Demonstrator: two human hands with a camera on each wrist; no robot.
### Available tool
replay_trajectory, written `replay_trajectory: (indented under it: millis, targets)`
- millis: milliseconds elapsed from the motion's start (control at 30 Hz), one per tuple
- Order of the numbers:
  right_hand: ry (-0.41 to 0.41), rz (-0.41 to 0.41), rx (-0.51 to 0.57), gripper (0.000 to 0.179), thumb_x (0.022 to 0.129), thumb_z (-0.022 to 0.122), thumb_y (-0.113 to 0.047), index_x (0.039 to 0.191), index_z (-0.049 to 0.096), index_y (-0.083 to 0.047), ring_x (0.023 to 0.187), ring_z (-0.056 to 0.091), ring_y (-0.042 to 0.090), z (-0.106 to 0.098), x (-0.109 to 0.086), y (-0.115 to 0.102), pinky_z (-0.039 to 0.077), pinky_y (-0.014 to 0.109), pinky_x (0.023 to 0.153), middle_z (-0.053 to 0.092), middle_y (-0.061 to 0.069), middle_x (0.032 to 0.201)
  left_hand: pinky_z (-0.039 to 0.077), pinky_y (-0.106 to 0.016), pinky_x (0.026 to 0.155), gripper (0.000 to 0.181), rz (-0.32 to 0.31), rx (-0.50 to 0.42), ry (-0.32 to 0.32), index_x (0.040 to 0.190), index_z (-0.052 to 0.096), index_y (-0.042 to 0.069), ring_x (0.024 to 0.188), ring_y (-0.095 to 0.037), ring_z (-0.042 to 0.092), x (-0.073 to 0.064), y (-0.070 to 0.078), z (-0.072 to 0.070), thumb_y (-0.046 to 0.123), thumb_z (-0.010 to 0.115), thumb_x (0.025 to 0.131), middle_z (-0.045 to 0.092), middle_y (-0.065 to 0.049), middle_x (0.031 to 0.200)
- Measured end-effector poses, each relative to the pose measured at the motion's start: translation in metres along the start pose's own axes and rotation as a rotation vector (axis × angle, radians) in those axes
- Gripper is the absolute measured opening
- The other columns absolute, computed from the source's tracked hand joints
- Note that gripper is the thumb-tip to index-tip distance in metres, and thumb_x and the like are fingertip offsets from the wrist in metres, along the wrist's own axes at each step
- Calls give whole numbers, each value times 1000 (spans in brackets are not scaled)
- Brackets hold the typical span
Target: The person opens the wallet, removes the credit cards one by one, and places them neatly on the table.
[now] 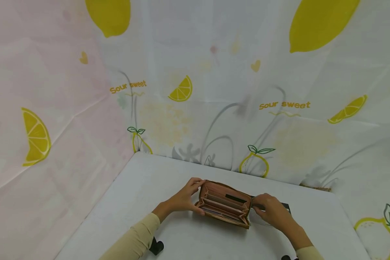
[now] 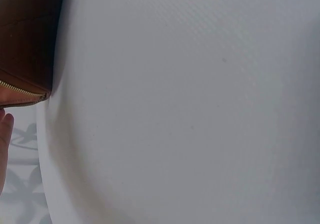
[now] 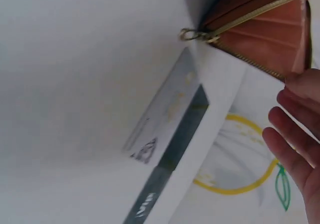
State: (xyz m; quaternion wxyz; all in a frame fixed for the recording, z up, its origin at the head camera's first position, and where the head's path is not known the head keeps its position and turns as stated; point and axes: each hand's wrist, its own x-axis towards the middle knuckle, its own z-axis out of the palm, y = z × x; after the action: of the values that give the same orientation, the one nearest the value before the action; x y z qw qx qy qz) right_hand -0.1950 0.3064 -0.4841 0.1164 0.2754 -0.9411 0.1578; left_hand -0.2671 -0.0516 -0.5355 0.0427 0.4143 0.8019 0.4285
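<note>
A brown zip-around wallet [image 1: 225,204] lies spread wide on the white table, showing its pinkish pleated compartments. A dark strip [image 1: 235,198] shows inside it. My left hand [image 1: 186,196] grips the wallet's left end, thumb at the near edge and fingers at the far edge. At the right end, my right hand [image 1: 271,209] pinches the wallet's rim; the right wrist view shows fingertips [image 3: 299,82] at the zipped edge. A brass zipper pull [image 3: 190,34] hangs from the wallet's corner. Most of the left hand is outside the left wrist view.
Beside the wallet, partly behind my right hand, a pale printed card or sheet [image 3: 162,112] and a dark strip with white lettering [image 3: 167,166] lie on the table [image 1: 117,213]. A lemon-print cloth [image 1: 195,119] hangs behind. A black object [image 1: 156,247] sits by my left forearm.
</note>
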Motion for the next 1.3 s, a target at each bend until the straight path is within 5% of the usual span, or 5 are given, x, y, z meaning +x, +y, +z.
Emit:
replay_trajectory:
  millis: [133,233,633,967,1300]
  targets:
    - [184,-59,-56,19,72,83,-1,79,70,-12,80,61,14,-4,19,-17,55,31,68,65,-4,85,35,-35,109,115,4,-14,4,153,23,0,136,-26,33,-2,-2,1,33,91,67,25,-12,145]
    - [240,-45,-52,20,71,84,0,78,69,-11,76,60,11,-3,30,-28,54,27,63,62,-4,83,35,-35,109,115,-2,-18,2,153,23,-1,136,-25,33,-2,-3,2,33,91,67,24,-11,146]
    - [-51,71,-15,11,83,74,-1,92,75,-8,75,62,12,12,46,-50,53,30,64,67,-3,83,35,-37,110,113,7,-43,-4,153,23,0,136,-28,33,-2,0,5,30,91,68,25,-13,145]
    - [-35,77,-122,10,82,75,0,87,71,-8,76,59,15,21,50,-54,52,30,63,59,-3,78,33,-31,111,116,-35,-39,-19,155,22,4,138,-20,30,0,-1,2,30,92,66,23,-8,147]
    - [-15,-13,-206,12,76,79,4,81,74,-6,69,57,15,20,56,-56,51,28,59,55,-2,72,33,-32,111,115,-37,-34,-22,155,21,6,139,-20,30,2,-2,1,31,91,67,23,-7,148]
